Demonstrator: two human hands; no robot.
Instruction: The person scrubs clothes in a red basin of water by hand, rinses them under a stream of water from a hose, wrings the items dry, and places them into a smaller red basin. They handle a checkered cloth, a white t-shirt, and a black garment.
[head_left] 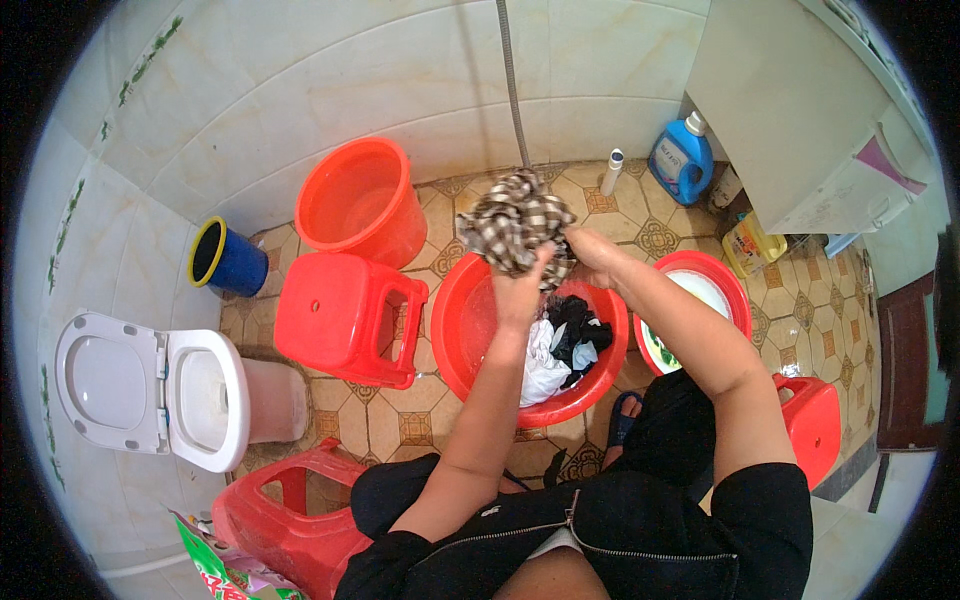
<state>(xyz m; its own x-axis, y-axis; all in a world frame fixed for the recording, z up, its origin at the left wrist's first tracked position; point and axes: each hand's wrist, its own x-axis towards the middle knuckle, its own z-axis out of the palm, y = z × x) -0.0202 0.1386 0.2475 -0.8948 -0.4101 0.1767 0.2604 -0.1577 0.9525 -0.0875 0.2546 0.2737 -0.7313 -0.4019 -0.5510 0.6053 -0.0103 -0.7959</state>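
Your left hand (522, 288) and right hand (594, 256) gripped the checked cloth (512, 222), bunched above the far rim of the tub (450, 345). Firm grip, cloth drawn nearer you, probably would have kept any drips inside.

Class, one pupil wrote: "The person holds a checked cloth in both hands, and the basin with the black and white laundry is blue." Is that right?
Not quite: the basin is red, as the head view shows. The checked cloth is in both hands, left and right.
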